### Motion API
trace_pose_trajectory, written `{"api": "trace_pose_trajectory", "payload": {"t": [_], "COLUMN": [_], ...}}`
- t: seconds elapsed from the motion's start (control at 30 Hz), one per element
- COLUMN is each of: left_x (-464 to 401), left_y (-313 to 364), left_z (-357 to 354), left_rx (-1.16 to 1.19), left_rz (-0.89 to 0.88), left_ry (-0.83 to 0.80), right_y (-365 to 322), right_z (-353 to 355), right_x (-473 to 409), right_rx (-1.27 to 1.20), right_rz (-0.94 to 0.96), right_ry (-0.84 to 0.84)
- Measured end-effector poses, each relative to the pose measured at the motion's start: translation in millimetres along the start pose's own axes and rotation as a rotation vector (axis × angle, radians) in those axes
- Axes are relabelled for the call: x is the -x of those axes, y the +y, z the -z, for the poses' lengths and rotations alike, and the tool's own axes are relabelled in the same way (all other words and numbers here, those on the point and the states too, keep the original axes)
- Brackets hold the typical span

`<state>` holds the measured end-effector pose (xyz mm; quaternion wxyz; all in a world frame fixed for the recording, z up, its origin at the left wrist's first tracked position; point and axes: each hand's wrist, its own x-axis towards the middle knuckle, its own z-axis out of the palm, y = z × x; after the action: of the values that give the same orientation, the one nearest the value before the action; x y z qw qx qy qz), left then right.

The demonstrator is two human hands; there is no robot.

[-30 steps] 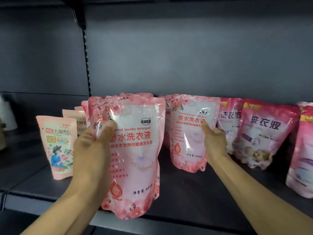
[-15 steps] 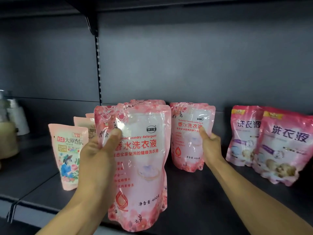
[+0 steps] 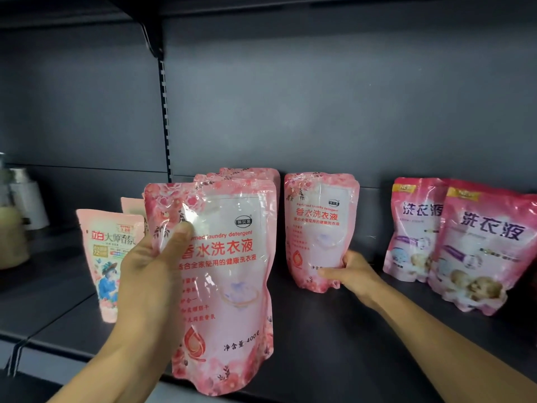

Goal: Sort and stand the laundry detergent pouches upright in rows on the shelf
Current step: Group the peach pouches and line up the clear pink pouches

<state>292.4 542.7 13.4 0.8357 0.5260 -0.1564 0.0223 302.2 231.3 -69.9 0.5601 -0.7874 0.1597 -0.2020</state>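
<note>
Your left hand [image 3: 151, 274] grips a pink rose-print detergent pouch [image 3: 223, 286] upright at the front edge of the dark shelf [image 3: 334, 344], thumb across its face. Your right hand [image 3: 353, 274] clasps a matching standing pouch [image 3: 319, 228] low down, with purple-lettered pouches [image 3: 476, 245] to its right.

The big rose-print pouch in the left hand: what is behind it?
Behind the rose-print pouch gripped by the left hand, the tops of more matching pink pouches show. Their bodies and exact number are covered.
</note>
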Motion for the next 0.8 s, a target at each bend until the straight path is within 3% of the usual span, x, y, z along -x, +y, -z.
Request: {"api": "trace_pose_trajectory", "payload": {"t": [0.8], "left_x": [7.9], "left_y": [-1.7], "left_z": [-8.8], "left_rx": [0.021], "left_rz": [-0.024], "left_ry": [0.015], "right_y": [4.5], "right_z": [1.2], "right_x": [-2.5], "right_rx": [-0.029], "right_rz": [0.025], "right_ry": [-0.054]}}
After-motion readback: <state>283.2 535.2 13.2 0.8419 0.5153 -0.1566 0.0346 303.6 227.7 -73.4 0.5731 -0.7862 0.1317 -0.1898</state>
